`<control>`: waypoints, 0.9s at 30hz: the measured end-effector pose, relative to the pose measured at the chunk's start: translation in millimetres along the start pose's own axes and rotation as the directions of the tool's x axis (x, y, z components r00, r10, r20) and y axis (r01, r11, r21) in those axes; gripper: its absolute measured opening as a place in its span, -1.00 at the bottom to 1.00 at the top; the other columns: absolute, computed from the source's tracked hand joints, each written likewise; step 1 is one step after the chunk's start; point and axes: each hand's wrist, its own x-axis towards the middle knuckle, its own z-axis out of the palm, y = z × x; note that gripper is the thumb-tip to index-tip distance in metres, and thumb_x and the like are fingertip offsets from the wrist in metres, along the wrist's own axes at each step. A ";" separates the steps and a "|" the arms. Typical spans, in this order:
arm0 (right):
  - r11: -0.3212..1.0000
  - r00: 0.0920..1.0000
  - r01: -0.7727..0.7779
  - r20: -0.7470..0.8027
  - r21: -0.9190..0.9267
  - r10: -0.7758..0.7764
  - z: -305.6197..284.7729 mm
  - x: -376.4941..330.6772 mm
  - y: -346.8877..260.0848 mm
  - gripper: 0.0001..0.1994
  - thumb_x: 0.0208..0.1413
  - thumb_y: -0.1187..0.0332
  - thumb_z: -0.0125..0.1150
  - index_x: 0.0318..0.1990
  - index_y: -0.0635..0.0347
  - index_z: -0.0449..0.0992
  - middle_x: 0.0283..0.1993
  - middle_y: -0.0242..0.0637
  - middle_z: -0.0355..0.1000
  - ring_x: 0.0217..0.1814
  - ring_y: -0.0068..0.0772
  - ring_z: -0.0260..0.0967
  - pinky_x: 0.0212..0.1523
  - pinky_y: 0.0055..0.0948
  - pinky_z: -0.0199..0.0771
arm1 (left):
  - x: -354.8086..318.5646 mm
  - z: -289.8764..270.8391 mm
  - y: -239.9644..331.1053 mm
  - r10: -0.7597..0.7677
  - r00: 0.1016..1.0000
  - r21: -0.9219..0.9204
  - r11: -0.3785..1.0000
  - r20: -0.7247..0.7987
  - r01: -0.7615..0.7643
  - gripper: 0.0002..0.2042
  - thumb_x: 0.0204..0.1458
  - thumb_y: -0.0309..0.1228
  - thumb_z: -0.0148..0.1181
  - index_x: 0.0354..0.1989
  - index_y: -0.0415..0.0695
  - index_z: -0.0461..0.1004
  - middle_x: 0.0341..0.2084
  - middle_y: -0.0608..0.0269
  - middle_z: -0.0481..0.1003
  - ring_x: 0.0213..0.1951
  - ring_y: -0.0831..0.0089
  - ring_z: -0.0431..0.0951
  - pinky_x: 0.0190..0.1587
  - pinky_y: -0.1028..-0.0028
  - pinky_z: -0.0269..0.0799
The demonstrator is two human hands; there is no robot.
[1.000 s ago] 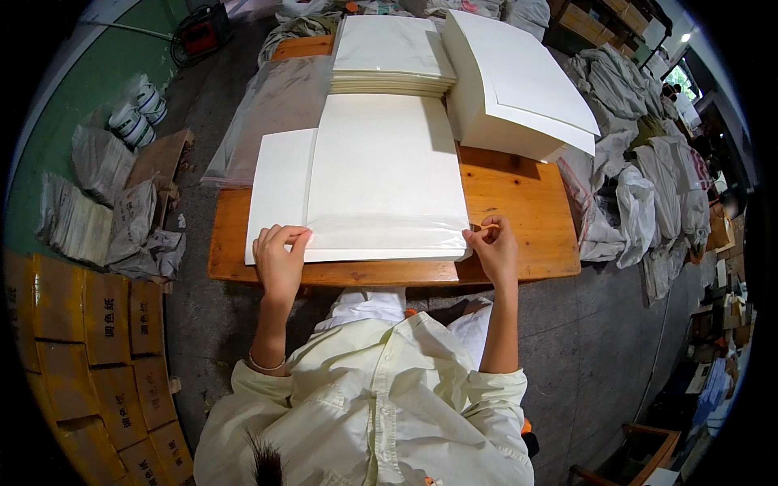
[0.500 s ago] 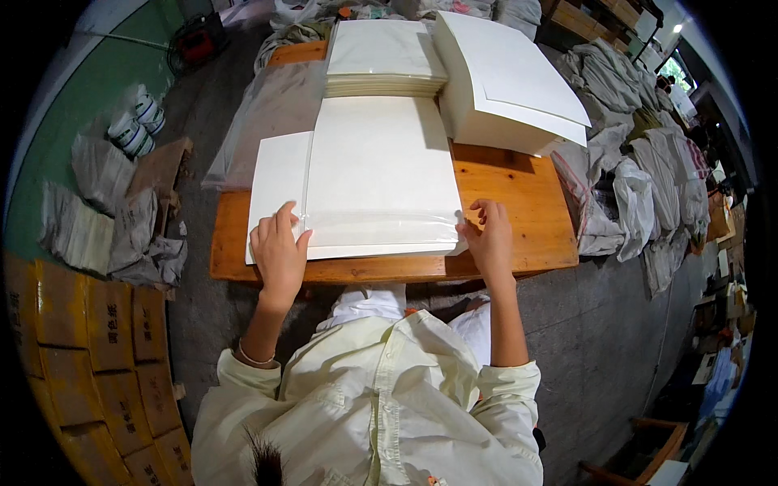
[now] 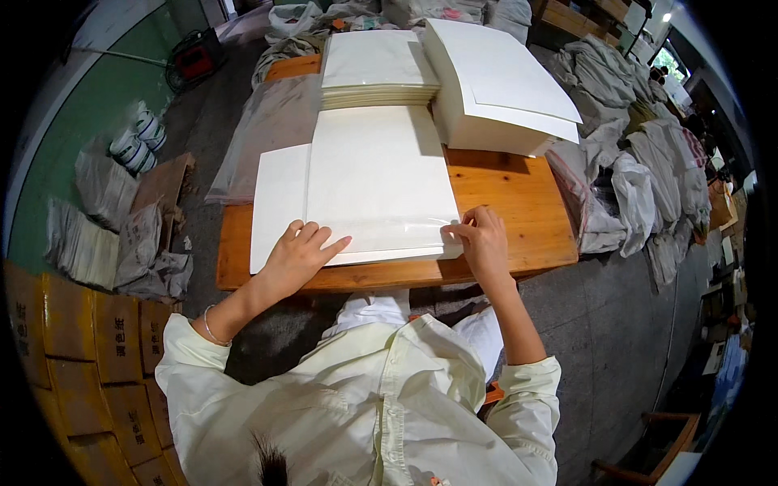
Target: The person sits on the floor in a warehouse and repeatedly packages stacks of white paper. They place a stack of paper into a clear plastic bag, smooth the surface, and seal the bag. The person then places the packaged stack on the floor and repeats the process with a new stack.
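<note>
A white paper pack (image 3: pixel 379 166) in a clear plastic bag lies in front of me, its clear flap (image 3: pixel 369 232) folded across the near end. My left hand (image 3: pixel 301 253) rests at the pack's near left corner, fingers apart, thumb stretched over the flap's left end. It covers part of a white sheet or board (image 3: pixel 279 190) that sticks out on the left. At the flap's right end, my right hand (image 3: pixel 484 243) is closed, with thumb and forefinger pinching the edge of the plastic bag.
Behind the pack stand bagged paper packs (image 3: pixel 378 61) in a pile, and a tall white paper stack (image 3: pixel 506 89) to their right. Clear plastic bags (image 3: pixel 271 130) lie at the left of the wooden table (image 3: pixel 519 211). Cartons (image 3: pixel 117 332) and grey sacks (image 3: pixel 604 73) flank it.
My left hand has slid right and turned, so its thumb now reaches over the flap. My right hand has moved slightly left onto the pack's edge.
</note>
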 end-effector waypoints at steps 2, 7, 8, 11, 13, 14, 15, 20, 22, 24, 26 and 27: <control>1.000 1.000 -0.009 0.008 -0.006 0.009 -1.7 -1.5 -0.3 -0.88 -0.18 0.47 0.26 -0.47 -0.02 0.65 -0.39 -0.37 0.33 -0.25 -0.31 0.30 -0.27 -0.37 0.21 | 4.6 -5.3 3.5 -0.022 1.000 -0.032 0.999 0.008 0.022 -0.61 -0.08 -0.50 0.07 -0.01 0.00 0.49 -0.33 0.30 0.36 -0.19 0.38 0.33 0.00 0.36 0.17; 0.998 0.999 -0.018 0.039 -0.052 0.020 -1.9 -2.8 -4.6 -0.85 -0.18 0.46 0.25 -0.44 -0.04 0.68 -0.42 -0.38 0.32 -0.27 -0.34 0.29 -0.24 -0.37 0.24 | 38.9 -1.8 33.0 -0.190 0.981 -0.090 0.977 0.049 0.194 -0.78 -0.16 -0.48 0.13 -0.28 -0.21 0.50 -0.38 0.21 0.40 -0.22 0.31 0.38 -0.06 0.35 0.24; 0.998 0.998 -0.018 0.056 -0.063 0.022 -4.4 -1.2 -7.2 -0.85 -0.16 0.46 0.24 -0.44 -0.04 0.68 -0.41 -0.38 0.33 -0.26 -0.34 0.29 -0.24 -0.37 0.24 | 46.1 7.0 40.2 -0.223 0.973 -0.150 0.962 0.055 0.229 -0.77 -0.14 -0.47 0.15 -0.25 -0.21 0.49 -0.36 0.19 0.41 -0.22 0.29 0.40 -0.08 0.32 0.25; 0.996 0.998 -0.018 0.064 -0.092 0.024 -5.5 0.4 -8.1 -0.84 -0.13 0.48 0.19 -0.45 -0.03 0.67 -0.39 -0.37 0.35 -0.25 -0.32 0.30 -0.22 -0.37 0.24 | 70.3 18.3 65.0 -0.275 0.961 -0.347 0.903 -0.016 0.253 -0.73 -0.09 -0.41 0.19 -0.19 -0.25 0.47 -0.26 0.13 0.45 -0.16 0.23 0.43 -0.05 0.29 0.30; 0.993 0.996 -0.016 0.084 -0.118 0.026 -6.9 -0.5 -8.6 -0.82 -0.12 0.50 0.17 -0.43 -0.02 0.67 -0.38 -0.37 0.36 -0.25 -0.31 0.30 -0.22 -0.37 0.24 | 80.0 23.7 80.7 -0.313 0.946 -0.427 0.869 -0.084 0.250 -0.69 -0.06 -0.36 0.20 -0.15 -0.27 0.46 -0.17 0.08 0.45 -0.09 0.20 0.43 0.01 0.29 0.31; 0.991 0.994 -0.014 0.108 -0.132 0.028 -8.9 -0.8 -8.9 -0.81 -0.11 0.50 0.17 -0.40 -0.02 0.66 -0.37 -0.37 0.36 -0.25 -0.30 0.30 -0.23 -0.38 0.24 | 83.7 26.1 86.7 -0.337 0.935 -0.438 0.861 -0.112 0.258 -0.66 -0.05 -0.33 0.21 -0.13 -0.28 0.45 -0.13 0.05 0.45 -0.05 0.18 0.42 0.05 0.31 0.30; 0.990 0.991 -0.018 0.130 -0.137 0.036 -8.7 -1.1 -9.7 -0.80 -0.11 0.51 0.16 -0.37 -0.01 0.66 -0.36 -0.37 0.36 -0.25 -0.30 0.30 -0.23 -0.38 0.24 | 85.2 27.3 89.7 -0.356 0.925 -0.444 0.856 -0.133 0.266 -0.63 -0.04 -0.30 0.22 -0.10 -0.29 0.44 -0.09 0.03 0.44 -0.01 0.17 0.42 0.09 0.32 0.29; 0.999 0.997 -0.033 0.075 -0.027 0.035 2.4 0.0 -38.1 -0.66 0.00 0.39 0.08 -0.02 0.17 0.46 -0.11 -0.17 0.39 0.00 -0.17 0.31 0.01 -0.20 0.25 | 81.5 28.5 94.8 -0.380 0.925 -0.410 0.844 -0.001 0.346 -0.44 -0.03 -0.11 0.20 0.08 -0.24 0.37 0.15 -0.06 0.25 0.23 0.04 0.18 0.27 0.09 0.04; 0.997 0.997 0.040 0.062 0.070 -0.044 14.7 -1.8 -58.4 -0.57 0.08 0.29 0.05 0.11 0.23 0.35 0.05 -0.07 0.35 0.15 -0.11 0.25 0.18 -0.15 0.17 | 77.2 31.4 94.6 -0.325 0.942 -0.345 0.877 0.086 0.334 -0.39 -0.03 -0.05 0.19 0.13 -0.21 0.33 0.23 -0.05 0.16 0.29 0.02 0.08 0.31 0.04 -0.09; 0.993 0.983 0.025 0.179 0.112 -0.045 30.1 -8.0 -62.3 -0.49 0.21 0.09 -0.04 0.20 0.24 0.26 0.26 -0.08 0.23 0.33 -0.09 0.11 0.33 -0.11 -0.02 | 70.4 24.8 88.8 -0.346 0.931 -0.375 0.853 0.118 0.364 -0.33 -0.03 -0.02 0.18 0.19 -0.20 0.26 0.27 -0.03 0.09 0.32 0.04 0.01 0.33 0.06 -0.15; 0.996 0.978 -0.059 0.203 0.063 0.045 27.3 -14.5 -43.4 -0.48 0.22 0.08 -0.05 0.22 0.22 0.24 0.30 -0.13 0.17 0.37 -0.11 0.04 0.35 -0.07 -0.09 | 56.6 19.3 77.4 -0.426 0.896 -0.410 0.800 0.126 0.438 -0.22 -0.01 0.02 0.15 0.30 -0.22 0.07 0.31 -0.03 0.03 0.35 0.06 -0.04 0.35 0.07 -0.21; 0.995 0.974 -0.097 0.210 0.040 0.087 24.7 -16.2 -31.8 -0.47 0.22 0.08 -0.06 0.24 0.21 0.23 0.33 -0.16 0.14 0.40 -0.12 0.01 0.36 -0.05 -0.13 | 38.3 14.2 60.3 -0.505 0.840 -0.315 0.778 0.200 0.543 -0.19 0.03 0.04 0.11 0.32 -0.24 -0.02 0.32 -0.04 0.00 0.37 0.08 -0.08 0.36 0.11 -0.21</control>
